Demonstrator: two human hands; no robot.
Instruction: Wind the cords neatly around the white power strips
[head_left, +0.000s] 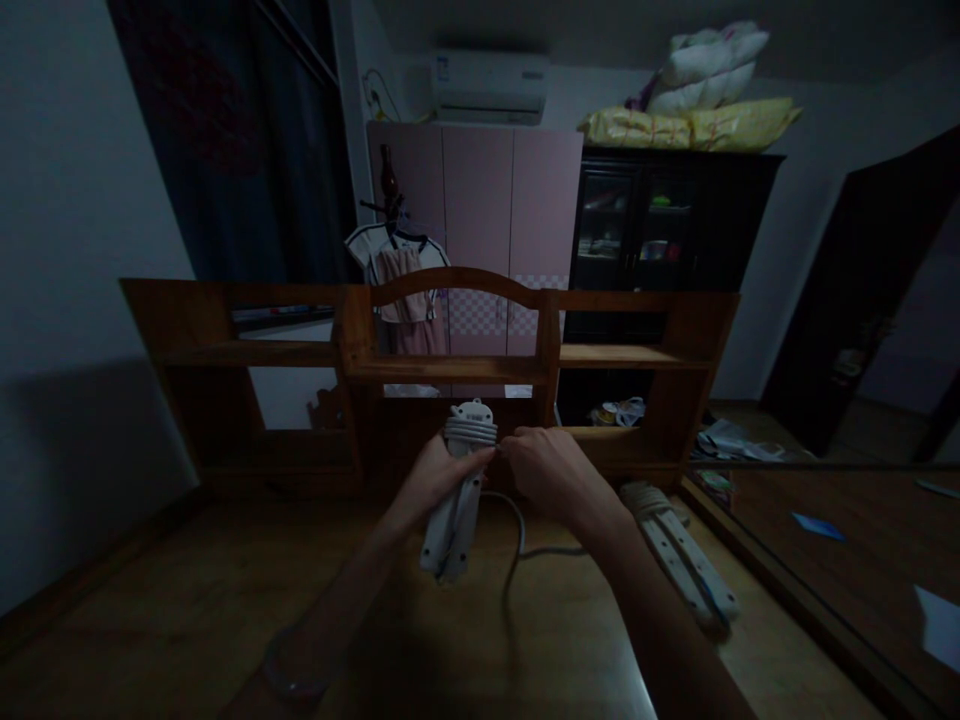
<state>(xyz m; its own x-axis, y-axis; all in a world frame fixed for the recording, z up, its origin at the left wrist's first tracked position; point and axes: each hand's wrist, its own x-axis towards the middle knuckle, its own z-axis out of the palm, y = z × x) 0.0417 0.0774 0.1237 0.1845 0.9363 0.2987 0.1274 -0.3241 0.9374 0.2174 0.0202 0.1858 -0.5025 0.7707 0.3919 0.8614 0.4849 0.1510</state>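
A white power strip [457, 520] is held upright and slightly tilted above the wooden desk, its back with small dark screw holes towards me. Its white cord [471, 431] is wound several times around the upper end. My left hand [435, 478] is closed around the strip, thumb lying across it just below the coils. Close to the coils on the right, my right hand [544, 470] is closed on the cord, fingers pinched. From there a loose length of cord [520, 520] hangs down and runs over the desk to the right, partly behind my right forearm.
A second white power strip [686, 560], cord wrapped at one end, lies on the desk [360, 620] at the right. A wooden shelf unit [450, 372] stands along the desk's back. Beyond the desk's right edge is a lower brown surface [847, 600] with papers.
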